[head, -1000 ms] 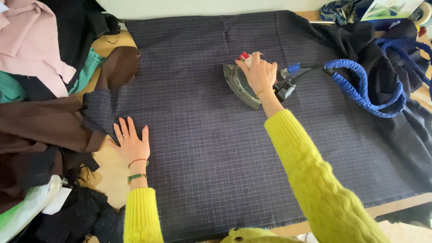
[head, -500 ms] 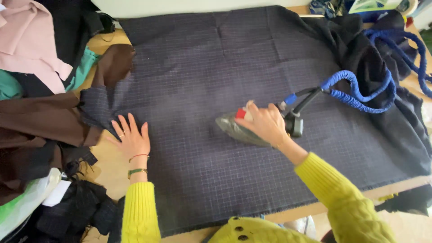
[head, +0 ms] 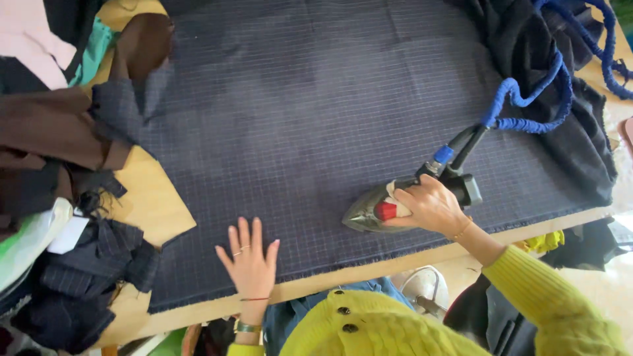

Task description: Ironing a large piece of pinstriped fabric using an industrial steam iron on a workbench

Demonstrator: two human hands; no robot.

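Sleeves in yellow knit at the near edge, buttons showing. Left hand (head: 250, 262) flat on the dark checked fabric (head: 316, 125), fingers spread, gripping nothing, just inside the frayed near hem. Right hand (head: 428, 206) closed around the handle of the iron (head: 371, 210), soleplate down on the same cloth near the front edge of the wooden table (head: 148, 201), tip pointing left. Behind the iron, a blue braided hose (head: 527, 99) looping up and right over a heap of black cloth (head: 580, 132). Farther left, brown fabric pieces (head: 53, 128), dark striped scraps (head: 99, 260), then pink cloth (head: 30, 46) in the far corner.
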